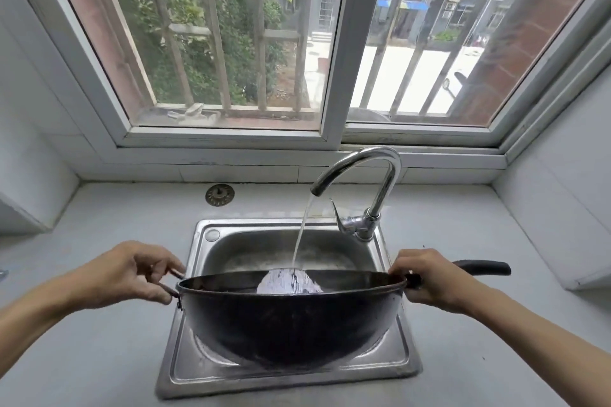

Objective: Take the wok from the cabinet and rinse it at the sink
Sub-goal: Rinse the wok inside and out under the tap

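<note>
— What was closest to you just then?

— The wok [291,324]. Its dark, rounded underside faced me, and it sat over the steel sink [401,353], tipped so the rim nearest me stood higher than the far one. I had it in both hands.

— How were you holding it?

— My left hand [129,274] was at the small loop handle [172,284] on the wok's left side, my fingers [165,261] curled round it and gripping. My right hand [429,277] was closed round the base of the long black handle [482,267], right where it meets the rim; the rest of that handle stuck out past my knuckles over the worktop [99,357].

— Was the water on?

— It was. A thin stream [302,228] fell from the curved chrome tap [370,182] behind the sink and landed inside the wok, spreading into a pale patch on the inner wall. The tap's lever [339,220] pointed out to the left of its base.

— Anything else about?

— A round metal strainer plug [220,195] lay on the worktop behind the sink, well apart from it, near the tiled ledge. Above that was the window [330,43], with bars outside, trees to the left and buildings to the right.
</note>
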Tool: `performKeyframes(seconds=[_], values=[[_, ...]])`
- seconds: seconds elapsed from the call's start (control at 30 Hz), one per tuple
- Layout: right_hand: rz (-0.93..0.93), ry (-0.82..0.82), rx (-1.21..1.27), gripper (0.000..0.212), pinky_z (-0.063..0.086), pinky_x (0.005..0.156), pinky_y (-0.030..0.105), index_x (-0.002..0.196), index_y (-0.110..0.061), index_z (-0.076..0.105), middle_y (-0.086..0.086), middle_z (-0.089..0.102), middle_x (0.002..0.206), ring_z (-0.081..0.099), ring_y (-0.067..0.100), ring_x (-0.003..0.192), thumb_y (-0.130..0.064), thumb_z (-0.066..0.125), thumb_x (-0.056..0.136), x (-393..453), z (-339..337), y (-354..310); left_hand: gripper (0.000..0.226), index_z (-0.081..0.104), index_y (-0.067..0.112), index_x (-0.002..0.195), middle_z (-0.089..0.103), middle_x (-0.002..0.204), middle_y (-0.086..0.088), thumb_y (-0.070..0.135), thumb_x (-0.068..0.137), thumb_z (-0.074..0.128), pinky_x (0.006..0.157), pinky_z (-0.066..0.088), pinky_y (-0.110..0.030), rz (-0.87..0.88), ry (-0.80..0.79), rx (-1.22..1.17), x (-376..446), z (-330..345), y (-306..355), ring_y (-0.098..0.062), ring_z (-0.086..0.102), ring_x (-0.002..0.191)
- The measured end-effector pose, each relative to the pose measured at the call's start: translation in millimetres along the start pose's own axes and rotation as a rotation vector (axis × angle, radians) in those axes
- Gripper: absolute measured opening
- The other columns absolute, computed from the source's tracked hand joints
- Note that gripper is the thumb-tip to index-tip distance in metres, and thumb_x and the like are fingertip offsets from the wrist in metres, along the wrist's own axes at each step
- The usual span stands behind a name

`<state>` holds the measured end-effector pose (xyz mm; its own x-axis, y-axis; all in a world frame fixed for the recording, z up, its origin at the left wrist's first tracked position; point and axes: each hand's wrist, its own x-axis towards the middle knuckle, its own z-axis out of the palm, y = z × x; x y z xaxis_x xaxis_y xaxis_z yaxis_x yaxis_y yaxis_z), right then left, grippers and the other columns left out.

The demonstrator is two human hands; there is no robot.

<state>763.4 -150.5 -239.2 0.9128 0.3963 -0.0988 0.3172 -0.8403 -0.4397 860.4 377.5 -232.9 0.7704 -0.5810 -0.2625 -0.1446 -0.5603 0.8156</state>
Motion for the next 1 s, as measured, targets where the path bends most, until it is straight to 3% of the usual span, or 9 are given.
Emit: performKeyframes(seconds=[0.13,0.23,0.37,0.5,0.6,0.77,0.87,1.0], values=[[-0.003,0.078,0.018,0.027,0.046,0.060,0.018,0.088,-0.021,0.069,-0.014,0.058,0.082,0.059,0.009,0.070,-0.005,0.070,0.067,4,-5,1,0.043,0.053,0.021,0.063,0.062,0.091,0.004,0.054,0.056,0.080,0.078,0.042,-0.017,0.266,0.373,0.213,-3,3,1,-0.015,0.060,0.086],[-0.008,0.083,0.006,0.030,0.046,0.060,0.020,0.088,-0.023,0.068,-0.013,0.058,0.082,0.058,0.010,0.069,-0.003,0.071,0.067,7,-6,1,0.034,0.056,0.026,0.067,0.060,0.088,0.005,0.053,0.066,0.077,0.076,0.043,-0.020,0.398,0.473,0.275,-4,7,1,-0.016,0.061,0.081],[-0.027,0.075,-0.046,0.030,0.048,0.060,0.023,0.089,-0.027,0.065,-0.014,0.055,0.084,0.056,0.009,0.069,-0.006,0.071,0.069,7,-2,-1,0.036,0.064,0.015,0.082,0.062,0.088,0.007,0.050,0.076,0.070,0.072,0.047,-0.028,0.464,0.589,0.374,-11,14,-8,-0.013,0.062,0.080],[-0.094,0.172,-0.220,0.031,0.048,0.056,0.027,0.086,-0.022,0.059,-0.011,0.052,0.081,0.050,0.007,0.067,-0.005,0.075,0.067,7,-3,-6,0.046,0.067,0.009,0.084,0.062,0.087,0.006,0.054,0.085,0.062,0.070,0.047,-0.025,0.488,0.641,0.432,-16,22,-17,-0.007,0.060,0.077],[-0.119,0.259,-0.338,0.026,0.047,0.051,0.033,0.082,-0.015,0.056,-0.001,0.052,0.078,0.050,0.018,0.066,-0.003,0.074,0.066,8,-4,-8,0.043,0.068,0.009,0.082,0.065,0.086,0.006,0.051,0.083,0.064,0.071,0.047,-0.025,0.490,0.698,0.431,-17,23,-18,-0.003,0.062,0.079],[-0.120,0.328,-0.431,0.014,0.046,0.053,0.036,0.079,-0.010,0.056,0.003,0.052,0.079,0.050,0.024,0.068,-0.001,0.065,0.073,7,2,-9,0.029,0.060,0.027,0.088,0.068,0.089,0.006,0.055,0.083,0.063,0.068,0.048,-0.029,0.491,0.702,0.365,-19,25,-23,-0.004,0.064,0.081],[-0.104,0.356,-0.438,0.019,0.045,0.053,0.037,0.078,-0.010,0.054,0.004,0.052,0.079,0.049,0.025,0.068,0.005,0.064,0.073,6,8,-9,0.026,0.056,0.034,0.090,0.068,0.089,0.007,0.058,0.084,0.062,0.068,0.049,-0.032,0.479,0.681,0.327,-22,29,-31,-0.006,0.065,0.081],[-0.056,0.395,-0.458,0.027,0.043,0.051,0.040,0.076,-0.009,0.053,0.006,0.050,0.074,0.047,0.028,0.064,0.010,0.067,0.062,9,19,-9,0.031,0.061,0.029,0.084,0.068,0.084,0.009,0.059,0.082,0.062,0.068,0.048,-0.029,0.442,0.659,0.300,-20,35,-30,-0.001,0.063,0.078]])
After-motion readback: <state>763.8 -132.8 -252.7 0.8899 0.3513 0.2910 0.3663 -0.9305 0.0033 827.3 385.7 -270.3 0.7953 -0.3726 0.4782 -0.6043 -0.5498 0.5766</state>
